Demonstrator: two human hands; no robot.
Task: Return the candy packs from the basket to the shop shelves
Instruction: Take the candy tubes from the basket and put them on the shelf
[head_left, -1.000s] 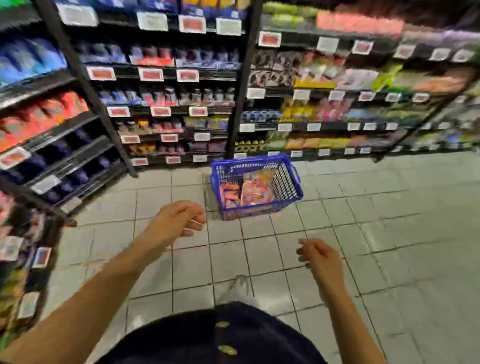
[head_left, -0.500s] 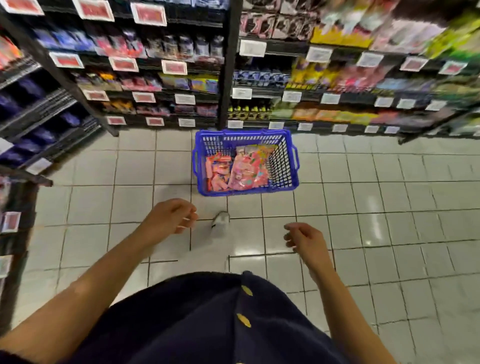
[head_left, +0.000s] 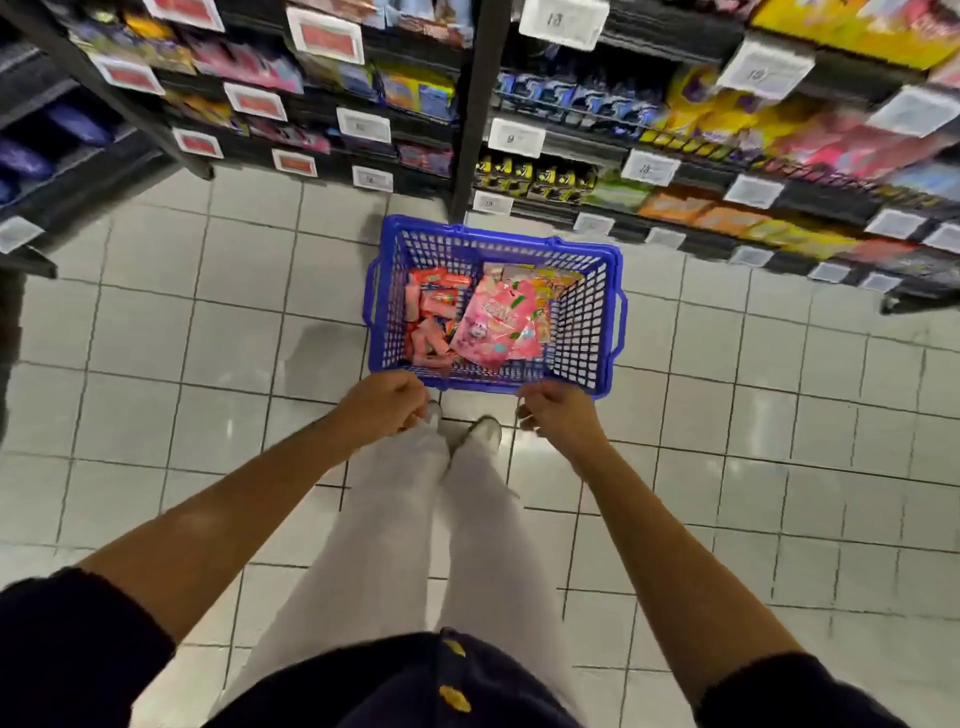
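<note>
A blue plastic basket stands on the tiled floor in front of the shelves. Inside lie a large pink candy bag, several small red candy packs on its left side and a yellow pack at the back. My left hand hangs just short of the basket's near rim, fingers loosely curled, holding nothing. My right hand hangs by the near right corner, also loosely curled and holding nothing.
Black shelf racks with price tags run along the back and the left, stocked with colourful snack packs. A black upright post stands right behind the basket. White floor tiles stretch to the right. My feet are just before the basket.
I have walked up to the basket; it now lies right below my hands. Both hands have come forward to its near rim, and my view has tilted further down.
</note>
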